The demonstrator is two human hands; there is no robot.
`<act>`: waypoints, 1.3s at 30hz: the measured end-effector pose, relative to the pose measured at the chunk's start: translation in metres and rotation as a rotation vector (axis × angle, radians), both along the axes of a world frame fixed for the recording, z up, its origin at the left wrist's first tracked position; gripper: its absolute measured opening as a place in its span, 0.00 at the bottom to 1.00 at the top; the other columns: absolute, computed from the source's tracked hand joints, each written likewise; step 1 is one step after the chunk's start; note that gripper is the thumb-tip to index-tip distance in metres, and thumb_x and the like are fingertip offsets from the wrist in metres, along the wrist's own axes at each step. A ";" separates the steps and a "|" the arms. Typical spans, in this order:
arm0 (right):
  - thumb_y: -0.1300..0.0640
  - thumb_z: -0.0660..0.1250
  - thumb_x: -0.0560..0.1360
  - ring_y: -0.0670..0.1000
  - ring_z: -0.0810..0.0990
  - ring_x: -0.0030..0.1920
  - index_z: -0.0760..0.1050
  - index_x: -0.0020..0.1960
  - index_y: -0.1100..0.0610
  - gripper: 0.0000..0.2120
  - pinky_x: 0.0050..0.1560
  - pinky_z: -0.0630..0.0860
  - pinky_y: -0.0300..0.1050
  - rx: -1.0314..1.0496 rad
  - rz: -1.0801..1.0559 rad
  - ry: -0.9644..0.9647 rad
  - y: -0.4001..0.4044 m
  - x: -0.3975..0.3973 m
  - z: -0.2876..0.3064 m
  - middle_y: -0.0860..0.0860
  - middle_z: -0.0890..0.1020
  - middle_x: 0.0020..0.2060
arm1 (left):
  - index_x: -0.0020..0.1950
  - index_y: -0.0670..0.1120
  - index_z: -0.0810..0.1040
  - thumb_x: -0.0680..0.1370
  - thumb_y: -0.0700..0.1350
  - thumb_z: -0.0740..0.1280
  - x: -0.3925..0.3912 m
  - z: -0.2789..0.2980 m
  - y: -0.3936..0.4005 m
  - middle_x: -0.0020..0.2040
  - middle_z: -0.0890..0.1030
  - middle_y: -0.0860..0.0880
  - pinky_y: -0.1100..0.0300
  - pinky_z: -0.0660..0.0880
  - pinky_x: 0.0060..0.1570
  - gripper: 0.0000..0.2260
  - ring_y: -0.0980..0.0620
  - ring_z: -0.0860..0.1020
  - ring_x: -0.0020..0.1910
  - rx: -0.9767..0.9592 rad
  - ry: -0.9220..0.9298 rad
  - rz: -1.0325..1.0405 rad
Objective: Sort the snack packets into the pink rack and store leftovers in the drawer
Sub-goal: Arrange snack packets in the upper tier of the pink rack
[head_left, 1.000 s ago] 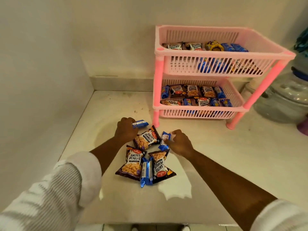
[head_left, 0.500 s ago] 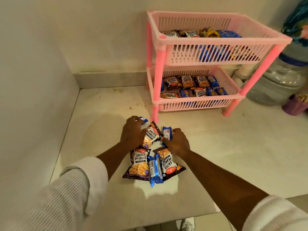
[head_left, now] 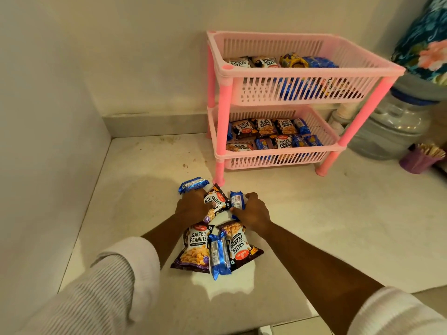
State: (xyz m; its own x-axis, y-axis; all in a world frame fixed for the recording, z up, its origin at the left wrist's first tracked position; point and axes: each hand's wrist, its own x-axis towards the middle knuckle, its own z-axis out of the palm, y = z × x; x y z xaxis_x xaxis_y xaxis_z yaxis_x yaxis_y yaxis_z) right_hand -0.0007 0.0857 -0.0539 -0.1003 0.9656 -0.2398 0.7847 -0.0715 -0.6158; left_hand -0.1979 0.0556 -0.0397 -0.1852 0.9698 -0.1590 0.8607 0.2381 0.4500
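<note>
A pink two-tier rack (head_left: 309, 71) stands at the back right of the counter, with snack packets on both tiers. In front of it lies a small heap of leftovers: three salted peanut packets and several blue biscuit packets. My left hand (head_left: 192, 207) grips the upper peanut packet (head_left: 217, 200). My right hand (head_left: 252, 211) is closed around a small blue biscuit packet (head_left: 236, 200). Another blue packet (head_left: 193, 184) lies just beyond my left hand. Two peanut packets (head_left: 197, 247) and a blue packet (head_left: 219, 256) lie between my forearms.
The white counter (head_left: 338, 226) meets walls on the left and at the back. A large clear water jar (head_left: 394, 126) and a purple cup of sticks (head_left: 418, 159) stand to the right of the rack. The counter's front edge runs near the bottom right.
My two hands have drawn together over the heap and closed on packets. The blue packet that was at my left hand now lies free beyond it. The camera has shifted left and closer.
</note>
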 end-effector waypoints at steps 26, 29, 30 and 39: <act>0.48 0.73 0.69 0.39 0.79 0.48 0.73 0.63 0.48 0.24 0.42 0.77 0.30 0.458 0.359 0.441 0.016 0.049 0.101 0.42 0.79 0.50 | 0.63 0.50 0.70 0.73 0.36 0.74 0.029 0.125 -0.028 0.54 0.84 0.45 0.55 0.82 0.42 0.23 0.48 0.85 0.47 0.243 -0.935 0.333; 0.48 0.72 0.69 0.38 0.78 0.50 0.73 0.63 0.44 0.23 0.43 0.75 0.28 0.544 0.331 0.578 0.014 0.062 0.129 0.37 0.79 0.50 | 0.66 0.46 0.73 0.74 0.36 0.73 0.047 0.152 -0.027 0.55 0.85 0.45 0.51 0.82 0.49 0.22 0.46 0.85 0.51 0.258 -0.986 0.249; 0.48 0.73 0.69 0.39 0.79 0.51 0.73 0.63 0.43 0.23 0.44 0.75 0.29 0.566 0.322 0.614 0.015 0.066 0.138 0.36 0.79 0.51 | 0.66 0.45 0.73 0.75 0.37 0.72 0.053 0.161 -0.028 0.55 0.85 0.45 0.50 0.81 0.51 0.21 0.46 0.85 0.52 0.274 -0.991 0.226; 0.46 0.75 0.71 0.43 0.83 0.53 0.74 0.67 0.54 0.27 0.48 0.83 0.44 0.715 0.260 0.863 0.040 0.097 0.259 0.45 0.83 0.55 | 0.60 0.49 0.77 0.73 0.43 0.74 0.102 0.261 -0.015 0.52 0.86 0.49 0.57 0.82 0.43 0.16 0.48 0.85 0.50 0.620 -1.006 0.158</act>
